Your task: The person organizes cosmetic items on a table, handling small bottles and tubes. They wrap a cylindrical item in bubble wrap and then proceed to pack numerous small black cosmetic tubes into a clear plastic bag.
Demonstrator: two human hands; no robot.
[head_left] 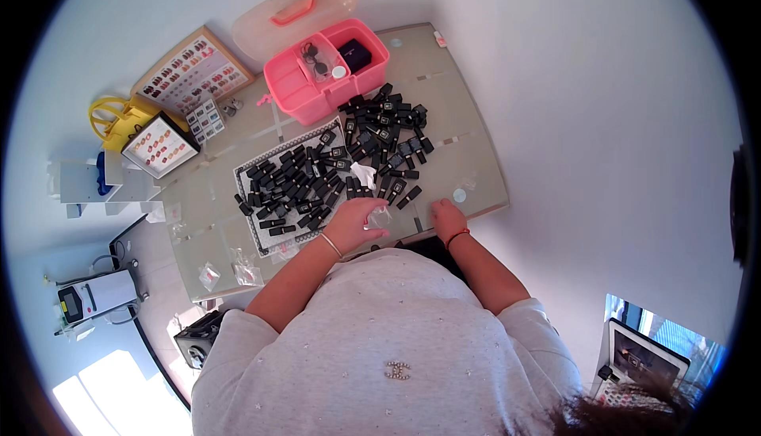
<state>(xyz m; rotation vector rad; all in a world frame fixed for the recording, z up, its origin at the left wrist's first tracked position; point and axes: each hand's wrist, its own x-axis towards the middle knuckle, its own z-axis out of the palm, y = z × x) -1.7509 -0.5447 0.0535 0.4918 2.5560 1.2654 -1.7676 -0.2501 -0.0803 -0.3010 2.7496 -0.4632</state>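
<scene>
My left hand (354,224) is over the table's near side, its thumb and fingers apart, beside a crumpled piece of clear plastic (380,216). At the near edge of the table my right hand (449,220) rests with curled fingers; anything inside it is hidden. Small black bottles, apparently nail polish, lie in a crowded group (293,186) on a patterned white mat (258,226). More black bottles (384,131) are heaped to the right, beyond my hands. A crumpled white tissue (364,174) sits between the two groups. One black bottle (409,196) lies between my hands.
A pink case (293,95) with its lid up stands at the back of the table (468,135). Nail sample boards (194,71) and a yellow bag (119,123) are at the left. Small plastic bags (247,271) lie front left. A wall (571,119) runs along the right.
</scene>
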